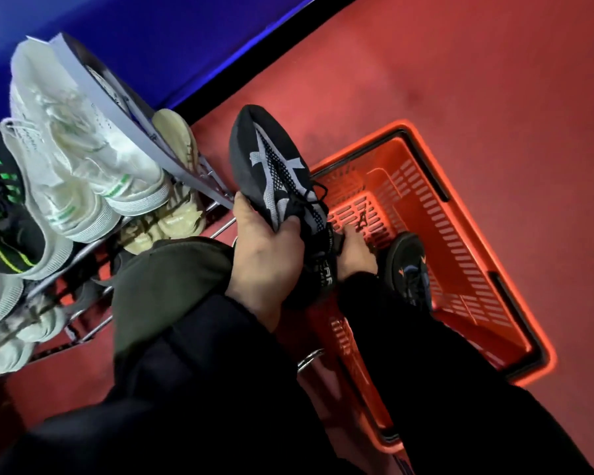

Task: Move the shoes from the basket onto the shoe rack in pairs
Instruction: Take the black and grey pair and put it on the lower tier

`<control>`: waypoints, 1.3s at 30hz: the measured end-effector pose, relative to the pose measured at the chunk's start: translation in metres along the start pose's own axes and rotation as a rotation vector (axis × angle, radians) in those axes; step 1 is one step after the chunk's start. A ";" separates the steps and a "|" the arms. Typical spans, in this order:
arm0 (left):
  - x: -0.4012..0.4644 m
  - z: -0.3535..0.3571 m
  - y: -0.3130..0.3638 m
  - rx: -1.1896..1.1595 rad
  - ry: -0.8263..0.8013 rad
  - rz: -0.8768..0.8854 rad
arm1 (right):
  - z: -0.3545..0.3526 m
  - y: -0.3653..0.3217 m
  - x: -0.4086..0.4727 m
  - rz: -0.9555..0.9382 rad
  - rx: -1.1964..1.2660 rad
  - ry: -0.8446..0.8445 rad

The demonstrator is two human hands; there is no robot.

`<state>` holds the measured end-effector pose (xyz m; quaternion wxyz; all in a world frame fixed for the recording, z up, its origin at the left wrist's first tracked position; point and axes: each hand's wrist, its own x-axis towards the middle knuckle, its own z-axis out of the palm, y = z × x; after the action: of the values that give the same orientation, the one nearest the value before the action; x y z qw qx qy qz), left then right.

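Left hand (268,258) grips a black knit shoe (275,173); right hand (354,255), grasp unclear, reaches into the slotted plastic basket (460,241).

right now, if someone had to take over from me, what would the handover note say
Left hand: fingers grip a black shoe with grey star marks, held up between the shoe rack and the orange basket.
Right hand: down inside the basket, mostly hidden behind the held shoe; its grip cannot be told.
In the basket: one dark shoe with orange and blue marks is visible by the right forearm.
Done: the rack already holds white shoes, black and green shoes and beige shoes on a lower shelf.
Left: set the black shoe with its mate on the rack, then clear the basket.
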<state>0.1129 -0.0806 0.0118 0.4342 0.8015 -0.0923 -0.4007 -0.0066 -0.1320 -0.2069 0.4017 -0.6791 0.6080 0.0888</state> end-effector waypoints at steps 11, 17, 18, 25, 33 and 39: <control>-0.026 -0.006 0.007 -0.050 -0.057 0.249 | -0.108 0.016 -0.158 -0.274 1.057 -0.122; -0.069 -0.045 0.018 -0.087 -0.087 0.258 | -0.117 0.004 -0.213 -0.250 0.804 0.185; -0.078 -0.056 0.019 -0.101 -0.091 0.266 | -0.121 0.000 -0.220 -0.327 0.743 0.237; -0.121 -0.143 0.016 -0.366 -0.024 0.302 | -0.159 -0.056 -0.269 -0.643 0.584 0.186; -0.157 -0.267 -0.004 -0.614 0.103 0.404 | -0.153 -0.197 -0.311 -0.858 0.631 -0.083; -0.175 -0.358 -0.069 -0.682 0.335 0.362 | -0.064 -0.274 -0.327 -0.952 0.320 -0.280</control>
<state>0.2415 0.2709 0.1653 0.7469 0.6369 -0.0221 -0.1898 0.1352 0.0556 0.1543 0.5737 -0.7922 0.1781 -0.1077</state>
